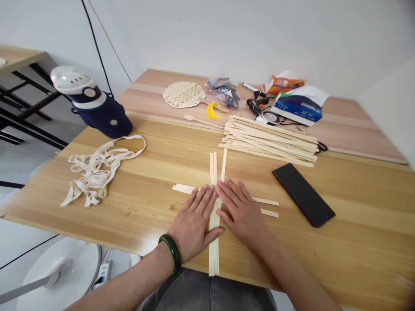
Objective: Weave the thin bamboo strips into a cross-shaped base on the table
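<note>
**A craft corner in a plain room**

A strip pile (270, 140) of split bamboo lies on a pale wooden table (356, 224) set against bare white walls. Behind the pile sit a woven fan (183, 94), small tools and packets. Far left of it lies a heap of cloth tape (97, 166).

Single head view, looking forward and down, near the table (136, 242)

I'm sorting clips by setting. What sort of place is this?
Probably a small craft workspace: a wooden table bears a pile of thin wooden strips and a woven fan, while the left hand and right hand press flat on crossed strips.
</note>
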Tool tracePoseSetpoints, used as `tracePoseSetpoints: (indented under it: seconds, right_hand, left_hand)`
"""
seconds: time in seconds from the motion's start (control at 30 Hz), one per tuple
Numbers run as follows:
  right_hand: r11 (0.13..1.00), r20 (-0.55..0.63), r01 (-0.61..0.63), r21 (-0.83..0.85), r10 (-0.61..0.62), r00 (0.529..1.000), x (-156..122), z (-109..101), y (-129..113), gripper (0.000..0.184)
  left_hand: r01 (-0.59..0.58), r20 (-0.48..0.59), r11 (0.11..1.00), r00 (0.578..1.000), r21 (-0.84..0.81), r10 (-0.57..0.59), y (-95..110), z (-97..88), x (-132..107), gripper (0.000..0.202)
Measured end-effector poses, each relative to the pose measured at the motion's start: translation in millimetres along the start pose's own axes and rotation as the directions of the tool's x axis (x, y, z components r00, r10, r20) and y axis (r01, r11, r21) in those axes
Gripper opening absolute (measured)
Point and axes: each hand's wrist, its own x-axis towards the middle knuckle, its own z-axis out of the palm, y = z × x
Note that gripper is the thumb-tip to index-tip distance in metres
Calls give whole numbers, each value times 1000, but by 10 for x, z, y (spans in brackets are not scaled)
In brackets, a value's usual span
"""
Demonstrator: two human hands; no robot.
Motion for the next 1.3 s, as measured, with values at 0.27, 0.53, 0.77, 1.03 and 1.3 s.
tracePoseSetpoints:
  seconds: [0.27, 0.53, 0.77, 1.03, 1.3]
  right_hand:
    - [1000, -10, -28, -8, 28, 1000, 31, 28, -11, 50]
    - [998, 21, -21, 54, 20, 1000, 27, 90, 2, 52]
    - [991, -21, -37, 126, 40, 999, -43, -156, -72, 50]
    - [984, 20, 82, 157, -87, 996, -465, -349, -407, 37]
    - [982, 92, 50, 181, -67, 994, -668, -296, -501, 42]
  left_hand:
    - [2, 2, 1000, 1000, -27, -2, 7, 37, -19, 83]
    - [-8, -51, 999, 999, -49, 6, -12, 44, -25, 89]
    - [-8, -20, 988, 1000, -153, 6, -104, -94, 18, 63]
    - [-116, 57, 980, 990, -162, 126, -389, -65, 210, 65]
    - [-177, 127, 979, 974, -97, 189, -423, 52, 208, 66]
